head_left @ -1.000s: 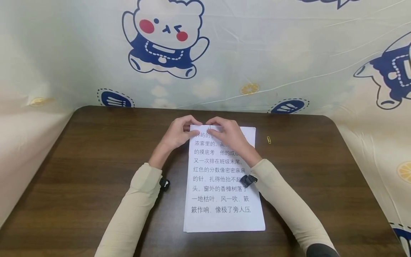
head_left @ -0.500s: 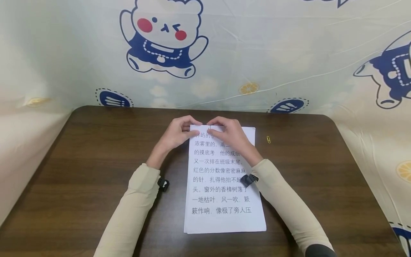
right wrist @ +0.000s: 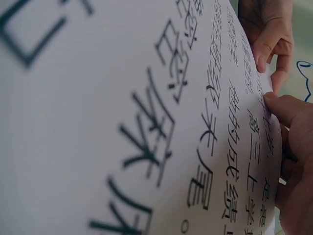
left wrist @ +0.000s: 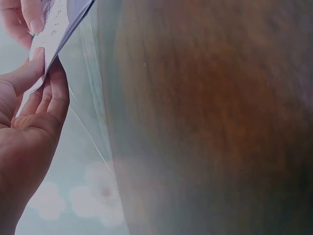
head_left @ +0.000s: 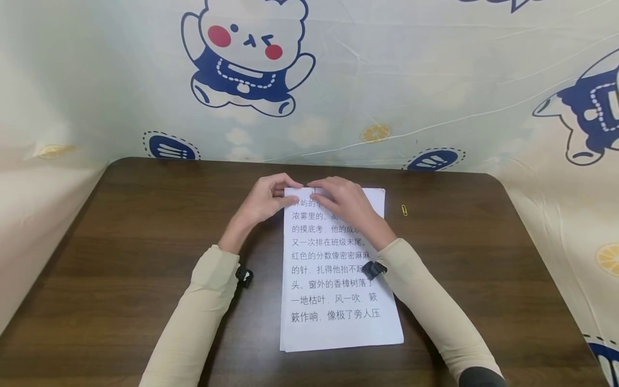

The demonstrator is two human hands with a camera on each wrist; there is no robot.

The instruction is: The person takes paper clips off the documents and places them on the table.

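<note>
A stack of printed paper sheets (head_left: 333, 301) lies lengthwise on the table, with large Chinese text on the top sheet. My left hand (head_left: 266, 200) pinches its top left corner, thumb above and fingers below, as the left wrist view shows. My right hand (head_left: 350, 204) pinches the top edge just to the right, its thumb on the printed face (right wrist: 234, 122). Between the right thumb and forefinger a small thin dark line (head_left: 315, 191) crosses the paper's edge; I cannot tell what it is. The right hand and wrist cover part of the text.
A yellow paper clip (head_left: 404, 210) lies on the brown wooden table (head_left: 483, 279), right of the sheets. Behind the table hangs a pale cloth (head_left: 411, 70) printed with cartoon bears. Dark wrist straps (head_left: 374, 270) sit at both sleeves.
The lower end of the paper stack has swung slightly to the right. The right fingertips have shifted a little left along the top edge; the left hand keeps its grip on the corner.
</note>
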